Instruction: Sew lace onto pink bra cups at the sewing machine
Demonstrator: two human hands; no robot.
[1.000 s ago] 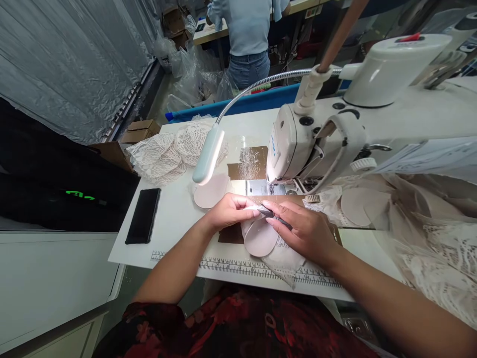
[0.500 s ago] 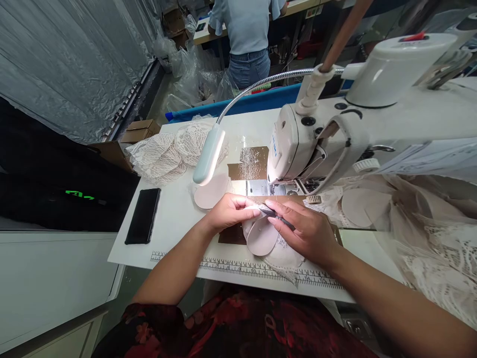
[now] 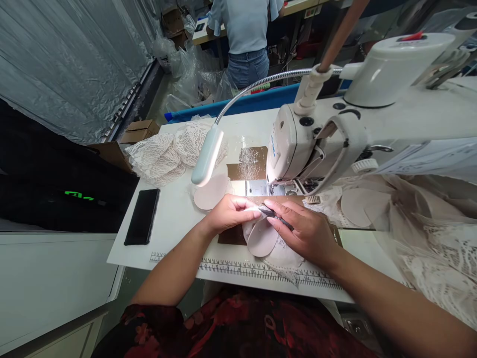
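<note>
My left hand (image 3: 234, 213) is closed in a pinch on the edge of a white lace piece (image 3: 283, 256), just in front of the sewing machine's needle area. My right hand (image 3: 303, 226) grips small dark thread snips (image 3: 278, 218), their tip at the lace by my left fingertips. A smooth pale pink bra cup pad (image 3: 263, 238) hangs with the lace below both hands. Whether the blades are apart is too small to tell.
The white sewing machine (image 3: 294, 144) stands behind my hands, with a lamp (image 3: 207, 155) at its left. Lace cups (image 3: 160, 156), another pad (image 3: 210, 193) and a phone (image 3: 142, 217) lie left. Lace fabric (image 3: 428, 238) is heaped right. A person (image 3: 246, 37) works beyond.
The view has shifted very slightly. Both hands keep their hold on the lace and the snips, with hardly any visible movement.
</note>
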